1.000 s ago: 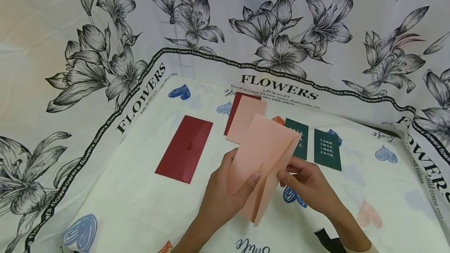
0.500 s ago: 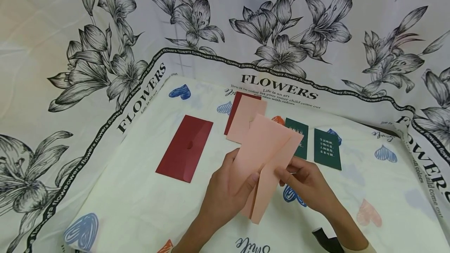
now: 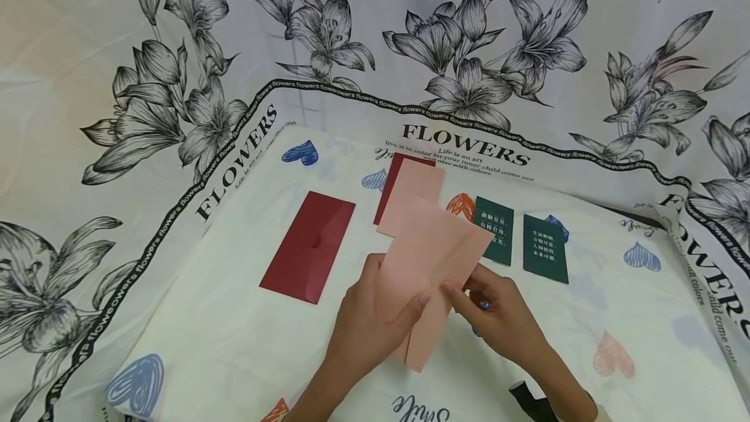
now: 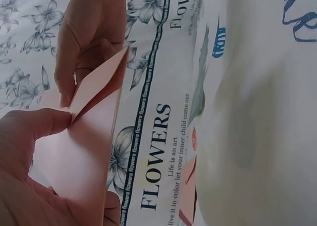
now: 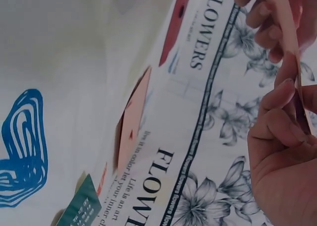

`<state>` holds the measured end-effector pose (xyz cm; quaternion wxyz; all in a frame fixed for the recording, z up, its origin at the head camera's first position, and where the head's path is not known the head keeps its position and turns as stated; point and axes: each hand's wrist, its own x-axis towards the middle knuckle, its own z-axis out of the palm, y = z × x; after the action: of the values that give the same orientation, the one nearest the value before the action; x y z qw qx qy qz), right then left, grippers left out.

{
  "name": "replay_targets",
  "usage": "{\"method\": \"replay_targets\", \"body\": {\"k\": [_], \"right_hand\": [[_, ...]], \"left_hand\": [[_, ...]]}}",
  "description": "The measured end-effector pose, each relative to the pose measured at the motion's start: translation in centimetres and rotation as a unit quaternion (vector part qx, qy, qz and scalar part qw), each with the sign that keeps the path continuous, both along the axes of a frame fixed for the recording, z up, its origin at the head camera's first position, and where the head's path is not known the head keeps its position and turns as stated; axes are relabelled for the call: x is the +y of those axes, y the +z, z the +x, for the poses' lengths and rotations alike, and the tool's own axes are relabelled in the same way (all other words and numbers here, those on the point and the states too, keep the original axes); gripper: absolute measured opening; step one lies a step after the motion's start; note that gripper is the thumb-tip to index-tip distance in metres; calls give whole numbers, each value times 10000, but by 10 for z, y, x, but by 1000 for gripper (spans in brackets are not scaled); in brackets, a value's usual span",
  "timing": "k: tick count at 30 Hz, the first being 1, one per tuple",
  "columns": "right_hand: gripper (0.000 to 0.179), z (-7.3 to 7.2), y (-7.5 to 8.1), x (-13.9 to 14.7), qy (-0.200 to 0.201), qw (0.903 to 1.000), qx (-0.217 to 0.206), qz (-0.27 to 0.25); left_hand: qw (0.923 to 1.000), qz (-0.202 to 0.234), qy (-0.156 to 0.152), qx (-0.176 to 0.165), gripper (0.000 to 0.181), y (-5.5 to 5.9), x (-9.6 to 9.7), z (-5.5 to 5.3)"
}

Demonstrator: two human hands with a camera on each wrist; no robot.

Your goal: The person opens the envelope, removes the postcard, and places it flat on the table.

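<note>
A pink envelope (image 3: 410,259) is held up above the table between both hands, tilted, its long flap folded over toward the body. My left hand (image 3: 366,324) grips its left side, thumb across the front and fingers behind. On the right, my right hand (image 3: 498,308) pinches the flap between thumb and fingers. In the left wrist view the flap of the envelope (image 4: 89,151) stands a little lifted at its far end, leaving a narrow gap. The right wrist view shows the envelope (image 5: 285,23) nearly edge-on, with the right-hand fingers (image 5: 277,127) curled at it.
A red envelope (image 3: 307,246) lies flat to the left. Behind the hands, another pink envelope (image 3: 416,194) overlaps a dark red one (image 3: 388,191). Two green cards (image 3: 545,249) with white writing lie at the right. A heart-patterned cloth (image 3: 222,324) covers the table.
The flap has come down from standing partly raised to lying nearly against the envelope. The right hand and the envelope have shifted a little left, baring more of one green card.
</note>
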<state>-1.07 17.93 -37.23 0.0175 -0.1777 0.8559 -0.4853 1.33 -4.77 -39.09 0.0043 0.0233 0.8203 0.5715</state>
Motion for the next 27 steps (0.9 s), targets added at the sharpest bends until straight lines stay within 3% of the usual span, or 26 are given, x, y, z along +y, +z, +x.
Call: {"method": "replay_targets", "body": {"k": [8, 13, 15, 19, 24, 27], "right_hand": [[13, 6, -10, -18, 153, 9993, -323, 108], [16, -1, -19, -16, 515, 9963, -563, 400], [18, -6, -21, -11, 399, 9958, -609, 556], [19, -14, -23, -4, 73, 9946, -712, 755], [16, -20, -25, -5, 205, 9945, -767, 679], [13, -21, -26, -8, 254, 9949, -754, 621]], "left_hand": [[9979, -149, -148, -620, 43, -2, -27, -6], [9929, -910, 226, -727, 49, 1, -59, -16], [9858, -1503, 427, -607, 49, 5, -77, -22], [9735, -2186, 540, -403, 53, 14, -113, -34], [9671, -2459, 354, -547, 63, 19, -142, -55], [9598, -2703, 172, -732, 63, 15, -151, -70]]}}
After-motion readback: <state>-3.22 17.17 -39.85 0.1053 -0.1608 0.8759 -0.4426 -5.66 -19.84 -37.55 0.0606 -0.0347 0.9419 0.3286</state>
